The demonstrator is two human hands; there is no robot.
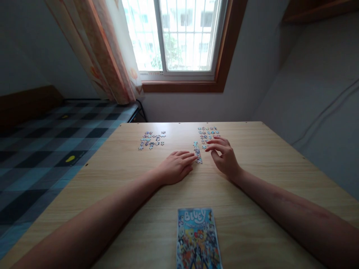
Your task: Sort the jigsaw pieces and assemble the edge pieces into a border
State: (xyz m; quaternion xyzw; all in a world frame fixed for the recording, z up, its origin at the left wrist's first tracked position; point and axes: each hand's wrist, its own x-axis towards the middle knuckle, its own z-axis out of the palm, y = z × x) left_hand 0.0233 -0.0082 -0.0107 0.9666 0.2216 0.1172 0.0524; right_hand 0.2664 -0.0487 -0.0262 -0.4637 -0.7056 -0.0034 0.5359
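Your left hand (179, 167) lies palm down, fingers stretched out, its fingertips at the near left side of the puzzle strip (197, 150). Your right hand (225, 158) is bent just right of that strip, below the scattered pieces (209, 132) (whether its fingers pinch one, you cannot tell). The strip lies on the table (134, 213), between your hands.

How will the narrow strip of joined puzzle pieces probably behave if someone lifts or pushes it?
The strip is probably light, being small beside the left hand. Lifted by one end, it may bend or separate, as it looks pieced together. Flat on the table, it should slide rather than tip.
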